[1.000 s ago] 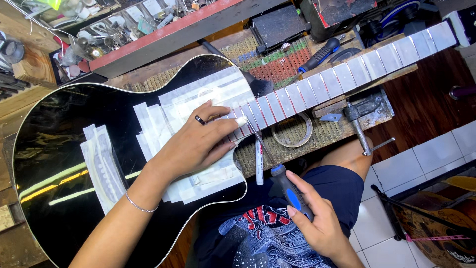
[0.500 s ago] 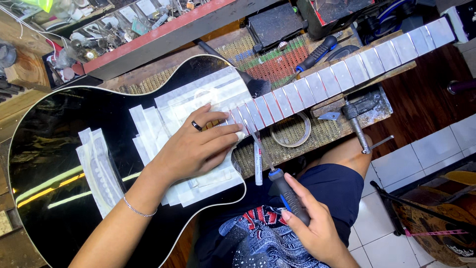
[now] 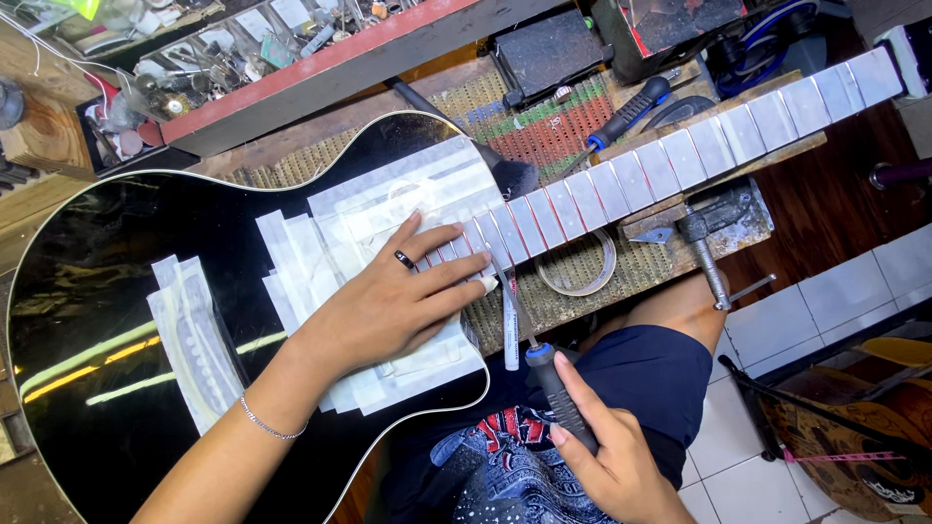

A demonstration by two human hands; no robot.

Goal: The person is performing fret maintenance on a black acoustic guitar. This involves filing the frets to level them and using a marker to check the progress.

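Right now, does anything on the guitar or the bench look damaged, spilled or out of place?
Nothing stands out. The black guitar lies flat, its top and fretboard masked in neat tape strips. The left hand rests on it; the right hand holds a dark-handled tool. No spill or visible damage.

Guitar body (image 3: 116, 281): glossy black. Masking tape (image 3: 388, 209) on it: white. Screwdriver handle (image 3: 563, 393) beside it: black with blue collar.
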